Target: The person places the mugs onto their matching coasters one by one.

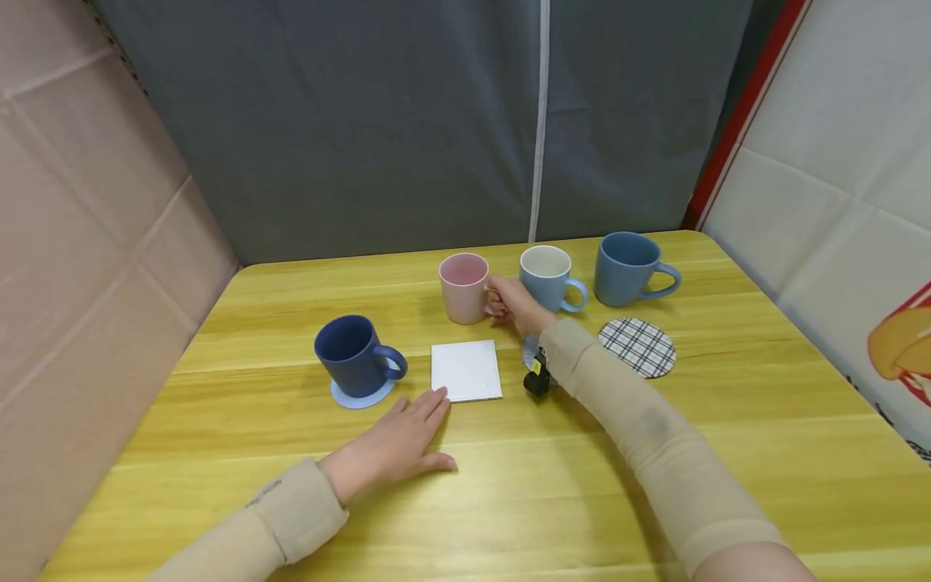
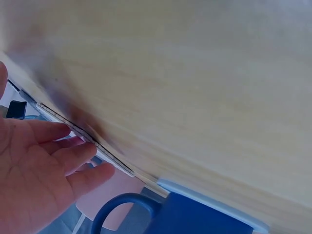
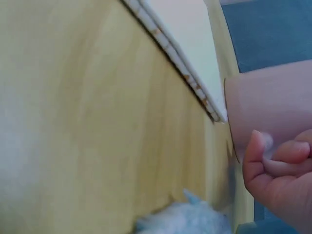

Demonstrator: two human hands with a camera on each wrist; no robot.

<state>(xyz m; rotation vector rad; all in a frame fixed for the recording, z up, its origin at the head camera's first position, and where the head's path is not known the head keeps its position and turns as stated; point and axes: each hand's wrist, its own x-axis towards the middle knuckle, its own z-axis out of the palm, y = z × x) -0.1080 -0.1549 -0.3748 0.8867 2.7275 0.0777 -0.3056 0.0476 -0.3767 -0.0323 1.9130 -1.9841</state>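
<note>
My right hand (image 1: 504, 304) has its fingers curled at the handle side of a pink mug (image 1: 463, 287), which stands upright on the yellow table (image 1: 509, 501). In the right wrist view the curled fingers (image 3: 273, 163) lie against the pink mug (image 3: 273, 97); the handle itself is hidden. My left hand (image 1: 404, 430) lies flat on the table with straight fingers, fingertips at the near left corner of a white square coaster (image 1: 466, 369). The left wrist view shows those fingers (image 2: 73, 158) touching the coaster's edge (image 2: 105, 156).
A dark blue mug (image 1: 352, 352) stands on a light blue round coaster (image 1: 361, 397) at the left. Behind my right wrist are a light blue mug (image 1: 547, 276) and a grey-blue mug (image 1: 629, 268), with a plaid round coaster (image 1: 638, 347) beside them. A pale fuzzy coaster (image 3: 185, 219) lies under the right wrist.
</note>
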